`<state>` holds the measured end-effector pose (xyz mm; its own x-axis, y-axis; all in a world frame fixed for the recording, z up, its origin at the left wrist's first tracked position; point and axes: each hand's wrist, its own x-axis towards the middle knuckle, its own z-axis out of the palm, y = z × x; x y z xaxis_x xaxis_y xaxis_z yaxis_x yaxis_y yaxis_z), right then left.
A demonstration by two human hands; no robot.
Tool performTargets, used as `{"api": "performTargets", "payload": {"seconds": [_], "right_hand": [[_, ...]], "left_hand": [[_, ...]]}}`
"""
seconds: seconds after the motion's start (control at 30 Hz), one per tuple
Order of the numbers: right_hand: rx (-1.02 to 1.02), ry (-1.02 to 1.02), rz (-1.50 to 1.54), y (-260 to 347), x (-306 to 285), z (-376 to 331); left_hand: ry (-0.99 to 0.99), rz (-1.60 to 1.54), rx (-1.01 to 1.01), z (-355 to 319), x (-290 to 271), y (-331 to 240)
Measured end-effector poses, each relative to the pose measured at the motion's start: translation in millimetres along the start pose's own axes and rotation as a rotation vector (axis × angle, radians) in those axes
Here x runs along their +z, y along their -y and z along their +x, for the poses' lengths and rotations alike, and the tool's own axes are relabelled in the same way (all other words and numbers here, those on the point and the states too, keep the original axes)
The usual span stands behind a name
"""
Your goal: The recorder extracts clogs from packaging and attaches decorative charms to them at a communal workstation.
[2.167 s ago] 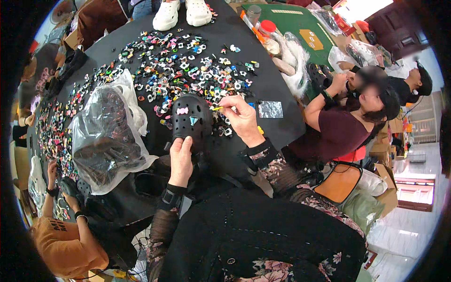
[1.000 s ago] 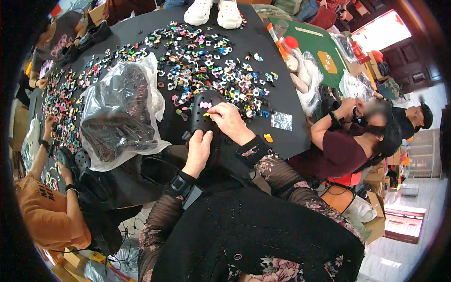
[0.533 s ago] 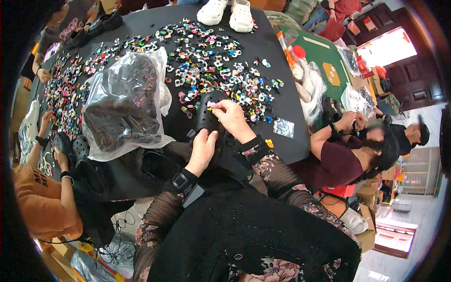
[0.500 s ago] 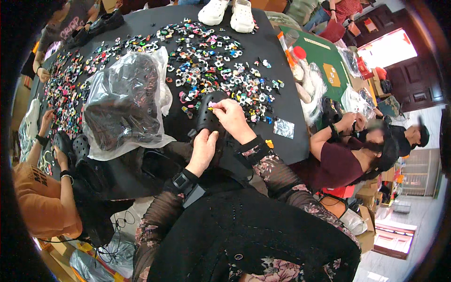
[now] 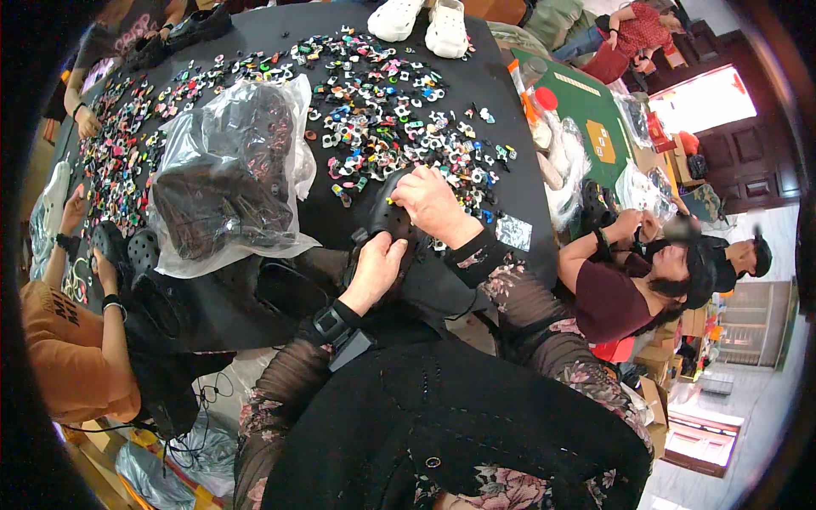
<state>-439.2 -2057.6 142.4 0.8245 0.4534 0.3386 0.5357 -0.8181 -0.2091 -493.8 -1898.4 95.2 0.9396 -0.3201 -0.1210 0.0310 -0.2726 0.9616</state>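
Observation:
A black clog with holes in its top (image 5: pixel 382 219) is held in front of me at the table's near side. My left hand (image 5: pixel 377 269) is closed round the clog's heel end, thumb on top. My right hand (image 5: pixel 435 204) is pinched over the clog's upper, at a small shoe charm (image 5: pixel 390 201) of which only a yellow bit shows. The fingers hide the rest, and I cannot tell if the charm sits in a hole. Another black clog (image 5: pixel 293 293) lies left of my left hand.
Small colourful charms (image 5: pixel 382 110) are spread beyond my hands. A clear plastic bag of black clogs (image 5: pixel 229 187) stands to the left; white clogs (image 5: pixel 446 30) stand at the far edge. A small clear packet (image 5: pixel 513 234) lies at right. Other people work on both sides.
My right hand has come down over the clog's upper, and its fingers now cover the charm's purple part, which showed before. My left hand keeps its hold. The view has shifted slightly.

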Motion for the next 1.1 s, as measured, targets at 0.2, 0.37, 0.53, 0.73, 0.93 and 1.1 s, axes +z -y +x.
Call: {"api": "performTargets", "payload": {"seconds": [0.2, 0.37, 0.53, 0.73, 0.93, 1.1], "right_hand": [[-0.027, 0.058, 0.05, -5, -2, 2], [-0.035, 0.058, 0.054, -5, 2, -3], [-0.028, 0.09, 0.094, -7, 3, -2], [-0.047, 0.083, 0.157, -18, 13, 10], [-0.151, 0.123, 0.023, -12, 8, 17], [-0.188, 0.103, -0.081, -1, 4, 6]], "left_hand": [[0.016, -0.025, -0.008, 0, 0, 3], [0.016, -0.057, -0.02, 0, -1, 4], [0.008, -0.066, -0.006, 0, 1, 4], [0.002, -0.058, -0.003, 1, -2, 0], [0.011, -0.076, -0.033, 3, -2, 6], [0.018, -0.093, -0.033, 3, -3, 6]]}}
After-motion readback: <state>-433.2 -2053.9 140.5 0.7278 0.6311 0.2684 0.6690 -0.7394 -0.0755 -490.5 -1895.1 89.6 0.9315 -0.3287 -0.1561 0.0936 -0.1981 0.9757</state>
